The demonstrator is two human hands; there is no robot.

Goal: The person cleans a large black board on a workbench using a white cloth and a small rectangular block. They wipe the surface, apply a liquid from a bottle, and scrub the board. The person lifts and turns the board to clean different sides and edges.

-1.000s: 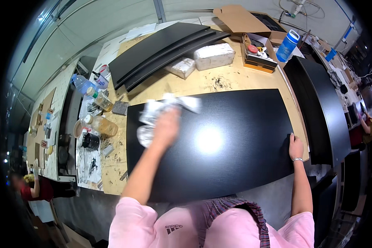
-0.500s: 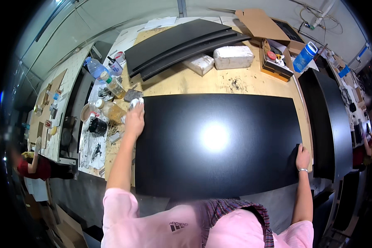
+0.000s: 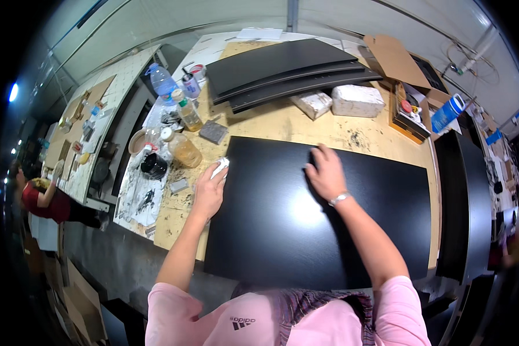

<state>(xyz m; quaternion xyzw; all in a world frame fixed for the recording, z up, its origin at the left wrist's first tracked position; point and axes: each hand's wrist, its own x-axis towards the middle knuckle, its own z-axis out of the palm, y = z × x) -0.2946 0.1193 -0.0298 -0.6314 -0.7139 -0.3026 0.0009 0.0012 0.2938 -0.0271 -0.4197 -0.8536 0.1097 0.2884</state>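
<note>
A large glossy black panel [image 3: 271,242] lies flat on the workbench in front of me. My left hand [image 3: 209,193] is closed on a small white cloth [image 3: 220,167], at the panel's left edge near the far corner. My right hand [image 3: 327,176] is over the panel's far part, fingers apart, with nothing in it. A grey sanding block [image 3: 213,132] lies just beyond the panel's far left corner. To the left of my left hand stand a white-capped bottle of yellowish liquid [image 3: 182,149] and an open black jar [image 3: 154,166].
Several black panels [image 3: 282,69] are stacked at the back, near white wrapped blocks [image 3: 357,101]. An open box of supplies [image 3: 409,112] and a blue bottle [image 3: 447,113] stand at the back right. A black panel piece [image 3: 473,202] is upright on the right. A person [image 3: 43,199] works far left.
My right hand has left the panel's right edge and moved to its far middle. My left hand has slid nearer along the left edge with the cloth. The view has shifted.
</note>
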